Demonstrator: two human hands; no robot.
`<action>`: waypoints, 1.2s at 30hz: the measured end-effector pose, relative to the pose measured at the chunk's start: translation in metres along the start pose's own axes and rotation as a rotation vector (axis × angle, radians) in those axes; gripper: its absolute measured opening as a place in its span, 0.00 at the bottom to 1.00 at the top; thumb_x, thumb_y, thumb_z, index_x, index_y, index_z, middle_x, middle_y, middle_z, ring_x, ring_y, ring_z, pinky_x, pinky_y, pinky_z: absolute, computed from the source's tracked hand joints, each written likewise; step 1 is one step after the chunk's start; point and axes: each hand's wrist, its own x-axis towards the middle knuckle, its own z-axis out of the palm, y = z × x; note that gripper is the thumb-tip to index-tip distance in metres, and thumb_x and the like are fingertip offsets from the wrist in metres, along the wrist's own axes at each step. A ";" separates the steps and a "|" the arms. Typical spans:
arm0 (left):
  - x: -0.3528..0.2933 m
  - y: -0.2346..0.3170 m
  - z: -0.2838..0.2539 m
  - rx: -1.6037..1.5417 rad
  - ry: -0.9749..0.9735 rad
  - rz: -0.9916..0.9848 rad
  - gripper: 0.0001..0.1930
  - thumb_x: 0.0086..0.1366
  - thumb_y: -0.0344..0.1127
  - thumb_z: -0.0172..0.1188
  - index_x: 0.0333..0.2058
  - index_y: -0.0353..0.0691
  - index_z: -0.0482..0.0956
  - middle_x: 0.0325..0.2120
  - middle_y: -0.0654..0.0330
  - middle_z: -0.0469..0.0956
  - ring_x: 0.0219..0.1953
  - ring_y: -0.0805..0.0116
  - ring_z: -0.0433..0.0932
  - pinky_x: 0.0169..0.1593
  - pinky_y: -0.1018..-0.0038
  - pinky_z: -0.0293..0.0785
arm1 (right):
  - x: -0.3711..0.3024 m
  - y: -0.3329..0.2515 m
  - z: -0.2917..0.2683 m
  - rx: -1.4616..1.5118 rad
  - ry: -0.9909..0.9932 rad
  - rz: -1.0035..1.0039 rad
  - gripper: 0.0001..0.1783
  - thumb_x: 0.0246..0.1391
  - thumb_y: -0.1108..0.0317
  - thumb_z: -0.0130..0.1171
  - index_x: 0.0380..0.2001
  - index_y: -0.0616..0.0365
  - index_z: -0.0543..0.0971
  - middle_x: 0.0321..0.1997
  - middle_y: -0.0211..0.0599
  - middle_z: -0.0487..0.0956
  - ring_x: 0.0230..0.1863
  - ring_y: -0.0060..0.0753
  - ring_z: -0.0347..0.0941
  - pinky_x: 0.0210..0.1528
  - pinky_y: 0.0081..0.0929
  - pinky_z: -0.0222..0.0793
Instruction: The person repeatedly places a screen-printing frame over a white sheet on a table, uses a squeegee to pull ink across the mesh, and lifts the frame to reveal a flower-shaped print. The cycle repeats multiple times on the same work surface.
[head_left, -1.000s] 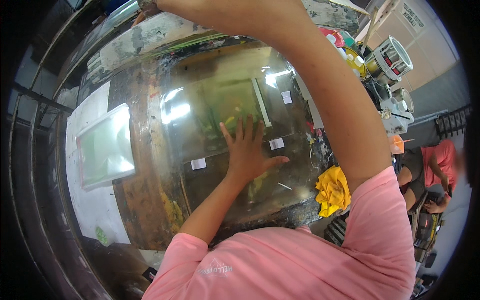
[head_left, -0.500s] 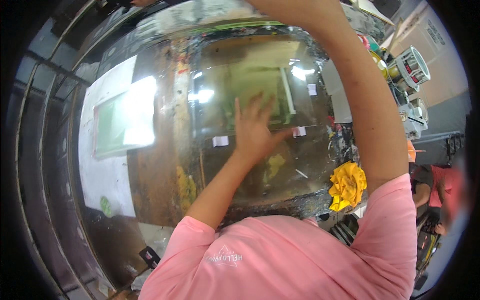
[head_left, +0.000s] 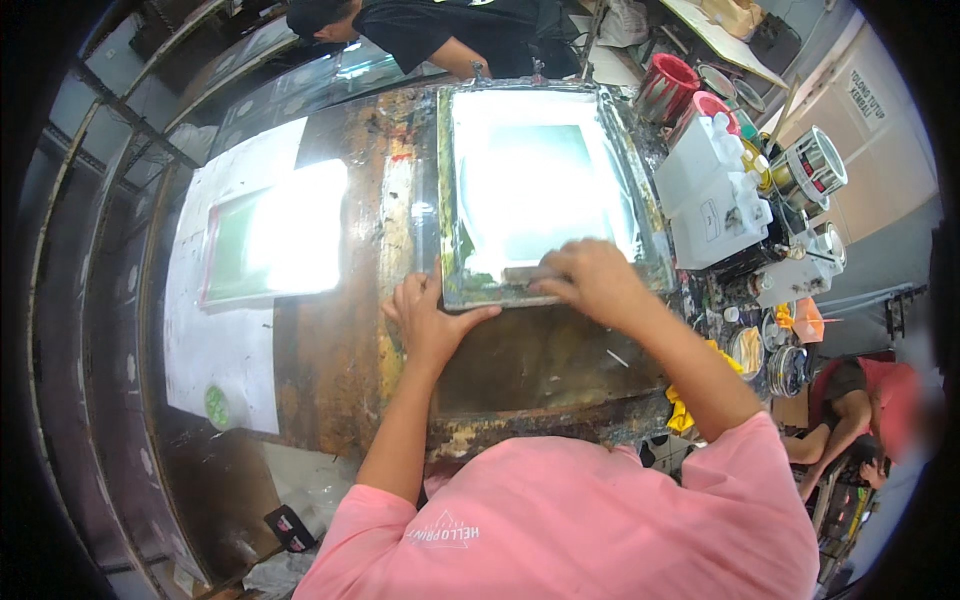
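Framed screen (head_left: 449, 225) lying on a stained worktable (head_left: 335, 380)

From the left: metal shelving (head_left: 137, 115) lines the edge of the view. On the table, white paper (head_left: 235, 345) sits beneath a clear plastic packet (head_left: 235, 245), probably to keep it off the paint-marked wood. A small green round item (head_left: 216, 407) rests on the paper's near end.

Next, the left hand (head_left: 427, 315) is at the screen's near left corner, thumb spread away from the fingers: thumb along the near edge, fingers by the left side. It seems placed there to steady or square the corner; how hard it presses, I cannot tell. The screen lies in the middle of the far half of the table, glare whitening much of its face. Inside its near edge is a short bar (head_left: 520, 275), its end pinched by the right hand (head_left: 597, 280), fingers above and thumb below, perhaps for a firm hold.

Closer to the body, a thin white strip (head_left: 617, 357) lies on a dark panel (head_left: 530, 365). Farther right, white jugs (head_left: 710, 205) crowd the table's side, likely within easy reach, and a yellow cloth (head_left: 679, 412) is bunched near the right forearm.
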 end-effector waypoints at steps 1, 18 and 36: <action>-0.001 -0.005 0.008 -0.067 -0.027 -0.006 0.60 0.37 0.77 0.78 0.66 0.46 0.79 0.45 0.60 0.73 0.53 0.58 0.68 0.62 0.56 0.51 | -0.004 -0.002 0.011 -0.074 -0.019 0.026 0.20 0.61 0.45 0.66 0.41 0.50 0.85 0.39 0.40 0.81 0.44 0.49 0.80 0.41 0.50 0.76; -0.002 -0.016 0.014 -0.242 0.033 0.083 0.65 0.35 0.70 0.83 0.70 0.37 0.74 0.40 0.60 0.78 0.47 0.59 0.71 0.58 0.60 0.59 | 0.239 0.150 -0.034 -0.119 0.026 -0.118 0.26 0.64 0.37 0.61 0.38 0.50 0.85 0.36 0.40 0.84 0.41 0.51 0.84 0.44 0.49 0.79; -0.006 -0.012 0.017 -0.331 0.155 0.149 0.58 0.51 0.66 0.79 0.70 0.29 0.70 0.34 0.55 0.80 0.38 0.55 0.75 0.52 0.60 0.66 | 0.013 0.003 0.004 -0.225 0.110 0.021 0.23 0.65 0.43 0.61 0.40 0.54 0.80 0.39 0.42 0.81 0.43 0.49 0.82 0.39 0.48 0.81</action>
